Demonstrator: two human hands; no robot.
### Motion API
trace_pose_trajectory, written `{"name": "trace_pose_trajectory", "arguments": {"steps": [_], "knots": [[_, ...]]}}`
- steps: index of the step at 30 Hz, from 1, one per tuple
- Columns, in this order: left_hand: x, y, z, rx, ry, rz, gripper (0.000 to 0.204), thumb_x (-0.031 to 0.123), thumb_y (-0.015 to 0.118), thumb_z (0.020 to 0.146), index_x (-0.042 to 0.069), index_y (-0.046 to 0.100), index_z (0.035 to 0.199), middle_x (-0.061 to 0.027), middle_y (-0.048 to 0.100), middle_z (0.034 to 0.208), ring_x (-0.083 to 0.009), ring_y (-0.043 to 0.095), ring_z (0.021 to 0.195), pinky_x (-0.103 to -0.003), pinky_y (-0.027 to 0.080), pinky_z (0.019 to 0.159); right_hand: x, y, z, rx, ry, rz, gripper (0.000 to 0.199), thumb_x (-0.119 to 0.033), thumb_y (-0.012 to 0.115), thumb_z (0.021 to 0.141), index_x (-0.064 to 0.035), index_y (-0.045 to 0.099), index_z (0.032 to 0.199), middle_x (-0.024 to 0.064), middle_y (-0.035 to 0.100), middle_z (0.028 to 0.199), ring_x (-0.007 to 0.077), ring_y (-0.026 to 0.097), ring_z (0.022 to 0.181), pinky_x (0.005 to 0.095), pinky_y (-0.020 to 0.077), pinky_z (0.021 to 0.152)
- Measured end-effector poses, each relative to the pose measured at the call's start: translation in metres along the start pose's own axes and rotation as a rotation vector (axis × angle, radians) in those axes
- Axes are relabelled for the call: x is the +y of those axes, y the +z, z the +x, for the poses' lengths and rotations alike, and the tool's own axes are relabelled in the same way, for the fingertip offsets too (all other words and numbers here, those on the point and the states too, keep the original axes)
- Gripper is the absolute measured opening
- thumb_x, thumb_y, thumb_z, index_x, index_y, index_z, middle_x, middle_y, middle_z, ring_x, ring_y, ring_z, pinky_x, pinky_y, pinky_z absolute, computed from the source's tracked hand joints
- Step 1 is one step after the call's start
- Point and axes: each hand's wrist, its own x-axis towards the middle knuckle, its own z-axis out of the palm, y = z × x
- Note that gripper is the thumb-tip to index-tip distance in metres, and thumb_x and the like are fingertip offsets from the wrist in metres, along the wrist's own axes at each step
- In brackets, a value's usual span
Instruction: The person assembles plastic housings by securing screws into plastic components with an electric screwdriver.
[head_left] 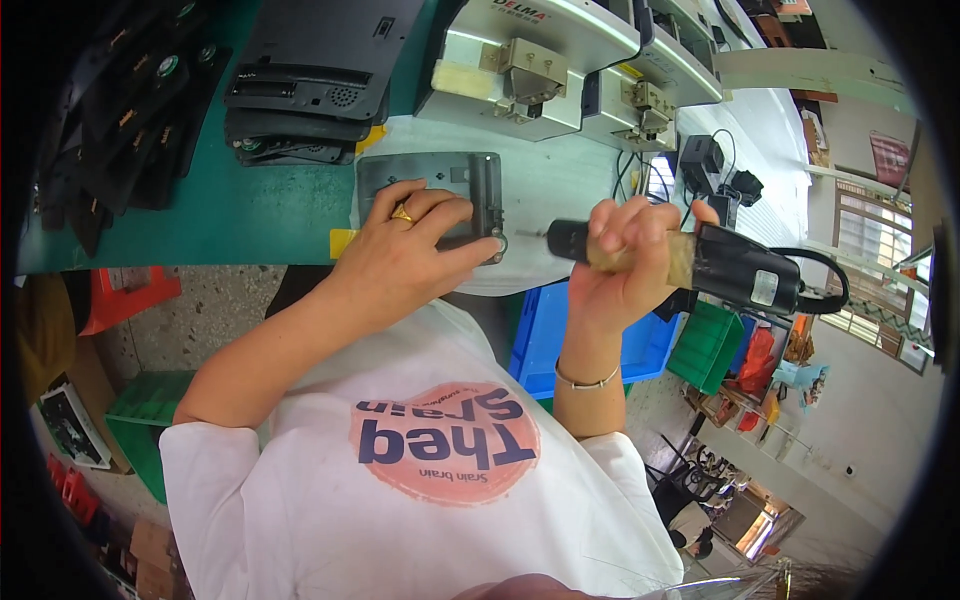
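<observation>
A dark plastic device housing [430, 170] lies on the pale work surface in front of me. My left hand [400, 250] holds it from above, fingers bent over its face and thumb at its lower right corner, by a small round part. Part of the housing is hidden beneath that hand. To the right, my right hand [630, 255] is wrapped around a black electric screwdriver [740, 265] with tan wrapping on its grip. The tool is held roughly level, its thin bit pointing left toward the housing but apart from it. A black cord loops from its back end.
Similar housings [315, 50] are stacked beyond my left hand, with a larger pile [140, 110] at far left on the green mat [210, 235]. Two grey machines [530, 70] stand at the back. A blue crate [545, 335] and a green crate [705, 355] sit below the table's edge.
</observation>
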Motion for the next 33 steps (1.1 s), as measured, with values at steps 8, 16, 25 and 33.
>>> {"name": "trace_pose_trajectory", "arguments": {"steps": [8, 16, 25, 33], "knots": [[0.001, -0.003, 0.002, -0.008, 0.001, -0.003, 0.040, 0.019, 0.078, 0.070, 0.020, 0.068, 0.109, -0.0072, 0.055, 0.111, -0.0260, 0.051, 0.112, -0.048, 0.035, 0.102, 0.020, 0.006, 0.019, 0.058, -0.147, -0.108, 0.050, 0.008, 0.061, 0.084, -0.0078, 0.038, 0.125, 0.0038, 0.054, 0.073, 0.0150, 0.053, 0.056, 0.0341, 0.0491, 0.054], [0.002, -0.011, 0.006, 0.046, -0.079, -0.184, 0.040, 0.020, 0.079, 0.071, 0.018, 0.067, 0.109, -0.0069, 0.055, 0.112, -0.0271, 0.051, 0.111, -0.045, 0.036, 0.097, 0.003, 0.007, 0.014, 0.021, -0.171, -0.042, 0.049, 0.003, 0.058, 0.088, -0.0110, 0.036, 0.130, 0.0022, 0.052, 0.073, 0.0135, 0.049, 0.054, 0.0320, 0.0464, 0.052], [0.016, -0.019, 0.017, 0.189, -0.185, -0.212, 0.024, 0.017, 0.081, 0.069, 0.012, 0.070, 0.090, -0.0032, 0.057, 0.110, -0.0255, 0.051, 0.107, -0.039, 0.037, 0.090, -0.025, 0.030, -0.005, -0.039, -0.147, 0.116, 0.052, -0.002, 0.054, 0.090, -0.0178, 0.033, 0.135, 0.0014, 0.050, 0.074, 0.0131, 0.049, 0.059, 0.0325, 0.0446, 0.052], [0.018, -0.024, 0.008, 0.214, -0.186, -0.172, 0.016, 0.014, 0.080, 0.069, 0.014, 0.071, 0.082, -0.0012, 0.059, 0.109, -0.0238, 0.051, 0.107, -0.039, 0.036, 0.088, -0.022, 0.034, -0.011, -0.084, -0.098, 0.110, 0.051, -0.002, 0.056, 0.090, -0.0189, 0.036, 0.134, 0.0018, 0.051, 0.073, 0.0134, 0.049, 0.056, 0.0323, 0.0451, 0.052]]}}
